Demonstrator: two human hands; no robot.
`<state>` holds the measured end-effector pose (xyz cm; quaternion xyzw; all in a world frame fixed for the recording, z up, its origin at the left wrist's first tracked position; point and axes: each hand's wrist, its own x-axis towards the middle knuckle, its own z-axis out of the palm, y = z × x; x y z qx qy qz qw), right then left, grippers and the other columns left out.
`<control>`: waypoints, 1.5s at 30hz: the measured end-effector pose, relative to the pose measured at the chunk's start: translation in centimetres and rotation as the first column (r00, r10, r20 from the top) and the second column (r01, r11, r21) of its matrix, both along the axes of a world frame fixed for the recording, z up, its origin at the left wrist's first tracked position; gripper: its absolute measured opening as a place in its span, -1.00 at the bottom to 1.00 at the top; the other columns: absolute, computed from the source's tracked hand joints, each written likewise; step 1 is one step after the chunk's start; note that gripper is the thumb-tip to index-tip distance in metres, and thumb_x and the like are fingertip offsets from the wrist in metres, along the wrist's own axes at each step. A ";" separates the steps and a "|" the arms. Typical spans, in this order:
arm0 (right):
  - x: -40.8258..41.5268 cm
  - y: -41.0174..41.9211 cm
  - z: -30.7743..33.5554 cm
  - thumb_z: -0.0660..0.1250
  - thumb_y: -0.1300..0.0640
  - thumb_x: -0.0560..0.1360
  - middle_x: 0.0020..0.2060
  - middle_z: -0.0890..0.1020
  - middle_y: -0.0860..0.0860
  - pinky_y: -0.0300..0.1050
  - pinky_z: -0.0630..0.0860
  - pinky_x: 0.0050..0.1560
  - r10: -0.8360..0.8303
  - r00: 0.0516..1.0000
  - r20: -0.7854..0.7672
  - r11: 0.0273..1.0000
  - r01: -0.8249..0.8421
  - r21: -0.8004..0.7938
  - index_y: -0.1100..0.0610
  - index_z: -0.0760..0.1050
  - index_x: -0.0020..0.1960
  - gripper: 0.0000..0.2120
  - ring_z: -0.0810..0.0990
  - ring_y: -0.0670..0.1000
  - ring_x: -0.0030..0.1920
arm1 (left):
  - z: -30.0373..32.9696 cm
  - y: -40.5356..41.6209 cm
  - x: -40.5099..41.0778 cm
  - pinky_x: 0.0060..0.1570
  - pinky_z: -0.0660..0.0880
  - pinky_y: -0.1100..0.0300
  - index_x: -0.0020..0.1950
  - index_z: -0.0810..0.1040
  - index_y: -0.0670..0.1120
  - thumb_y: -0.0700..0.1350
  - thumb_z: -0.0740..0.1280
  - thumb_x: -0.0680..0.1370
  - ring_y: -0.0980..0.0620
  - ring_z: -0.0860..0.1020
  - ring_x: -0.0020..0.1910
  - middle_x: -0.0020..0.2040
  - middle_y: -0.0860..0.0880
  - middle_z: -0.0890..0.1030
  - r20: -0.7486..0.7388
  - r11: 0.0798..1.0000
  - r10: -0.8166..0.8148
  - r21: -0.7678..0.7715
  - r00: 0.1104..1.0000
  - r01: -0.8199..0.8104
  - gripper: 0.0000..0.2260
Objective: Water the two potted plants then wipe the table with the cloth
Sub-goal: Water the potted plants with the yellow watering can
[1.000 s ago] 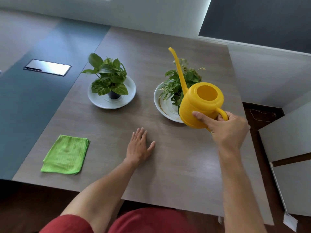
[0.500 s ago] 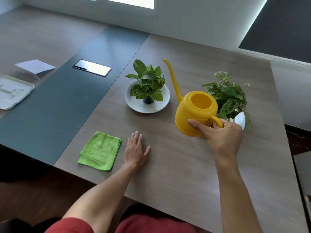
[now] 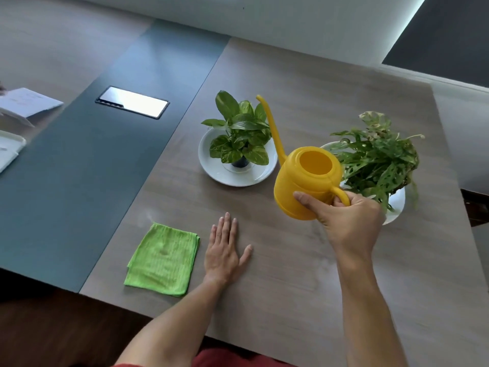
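Note:
My right hand (image 3: 346, 221) grips the handle of a yellow watering can (image 3: 304, 178), held above the table between the two plants. Its long spout points up and left, and the tip lies over the leaves of the left potted plant (image 3: 239, 136), which stands on a white plate (image 3: 211, 168). The right potted plant (image 3: 378, 160) sits on another white plate (image 3: 397, 207), partly behind the can and my hand. A folded green cloth (image 3: 164, 258) lies near the front edge. My left hand (image 3: 225, 250) rests flat on the wooden table (image 3: 304, 287) beside the cloth.
A dark blue-grey strip (image 3: 79, 168) runs along the left of the table with a shiny cable hatch (image 3: 132, 102) in it. Papers (image 3: 29, 102) and a white tray (image 3: 8, 149) lie at the far left. The table's right edge is close behind the right plant.
The view has swung left and then steadied. The can has moved from in front of the right plant toward the left plant, spout now over its leaves. My left hand stayed flat on the table.

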<state>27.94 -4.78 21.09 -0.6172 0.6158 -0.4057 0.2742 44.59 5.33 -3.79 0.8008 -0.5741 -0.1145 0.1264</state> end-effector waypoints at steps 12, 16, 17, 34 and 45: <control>0.2 -0.7 -0.2 0.68 -0.21 0.09 -0.56 0.38 -0.02 -0.17 0.31 -0.42 0.034 0.998 -0.044 0.999 -0.035 -0.017 0.13 0.33 -0.50 -0.40 0.28 -0.04 -0.49 | -0.5 0.1 0.1 0.54 -0.02 -0.05 0.61 0.16 -0.18 0.30 0.06 0.59 -0.12 0.06 0.61 0.63 -0.18 0.09 -0.001 1.000 0.006 -0.016 1.000 -0.006 -0.25; 0.4 -0.5 0.2 0.67 -0.21 0.10 -0.57 0.40 -0.07 -0.15 0.34 -0.40 0.049 0.997 -0.060 0.999 -0.050 -0.012 0.06 0.33 -0.50 -0.43 0.31 -0.07 -0.51 | -0.5 0.1 0.1 0.55 -0.03 -0.05 0.61 0.16 -0.18 0.30 0.07 0.59 -0.11 0.06 0.61 0.63 -0.18 0.08 0.004 1.000 0.007 -0.010 1.000 -0.007 -0.26; 0.4 -0.6 0.2 0.66 -0.23 0.09 -0.56 0.41 -0.05 -0.11 0.36 -0.42 0.043 0.997 -0.065 0.999 -0.044 -0.003 0.10 0.35 -0.49 -0.43 0.33 -0.06 -0.51 | -0.5 0.1 0.1 0.55 -0.03 -0.05 0.61 0.16 -0.18 0.30 0.07 0.59 -0.11 0.06 0.61 0.63 -0.18 0.09 0.005 1.000 0.006 -0.011 1.000 -0.006 -0.26; 1.4 -0.5 1.1 0.66 -0.25 0.08 -0.54 0.43 -0.01 -0.05 0.41 -0.39 0.039 0.994 -0.103 0.999 -0.039 0.003 0.15 0.39 -0.47 -0.40 0.33 -0.02 -0.47 | -0.4 0.2 0.1 0.54 -0.03 -0.04 0.60 0.17 -0.18 0.29 0.08 0.59 -0.10 0.07 0.61 0.62 -0.18 0.10 0.000 0.999 0.009 -0.038 1.000 -0.009 -0.26; 1.7 -0.3 1.8 0.68 -0.19 0.10 -0.51 0.47 0.07 -0.04 0.45 -0.38 0.051 0.994 -0.096 0.999 -0.050 0.009 0.34 0.47 -0.39 -0.36 0.35 0.00 -0.45 | -0.4 0.2 0.2 0.55 -0.05 -0.04 0.61 0.14 -0.18 0.29 0.07 0.60 -0.09 0.03 0.62 0.63 -0.17 0.07 -0.011 0.999 0.005 -0.038 1.000 -0.006 -0.26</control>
